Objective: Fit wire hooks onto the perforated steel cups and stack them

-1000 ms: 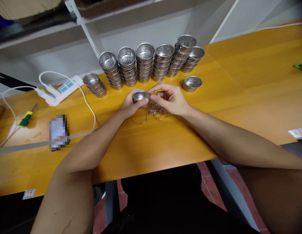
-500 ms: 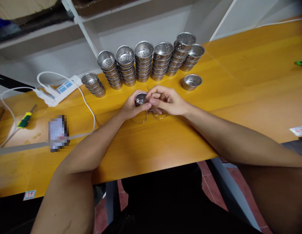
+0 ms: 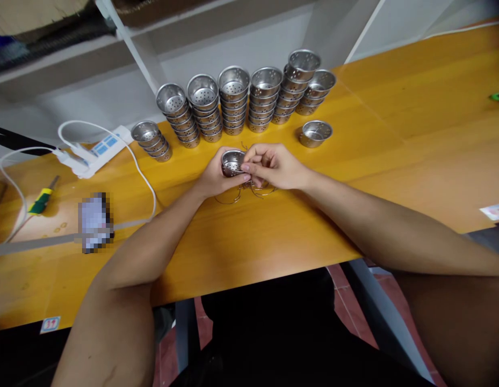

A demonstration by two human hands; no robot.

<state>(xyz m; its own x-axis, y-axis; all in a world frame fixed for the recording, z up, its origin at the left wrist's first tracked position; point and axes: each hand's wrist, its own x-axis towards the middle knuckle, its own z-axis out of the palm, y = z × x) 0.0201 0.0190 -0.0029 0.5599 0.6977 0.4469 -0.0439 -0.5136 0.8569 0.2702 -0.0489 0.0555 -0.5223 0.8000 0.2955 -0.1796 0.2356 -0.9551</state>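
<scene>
Small metal cup [image 3: 232,164] held above the table [image 3: 241,247], in front of the body, mouth up and perforated floor in view. Its outer side is clasped by the left hand [image 3: 215,174], thumb laid along the near wall; likely gripped so for steadiness, with the mouth left uncovered. Fingertips of the right hand [image 3: 279,166] are bunched at the right rim, hands nearly meeting. Whether rim or wire is pinched there cannot be told.

Loose wire loops [image 3: 261,192] are heaped below the right hand, presumably for short reach. Behind, seven stacks of cups [image 3: 233,107] are nested and lined up, probably to save room. One single cup [image 3: 316,134] is set apart, upright, right of the hands. Screwdriver [image 3: 41,201] is laid far left, well clear of both hands.
</scene>
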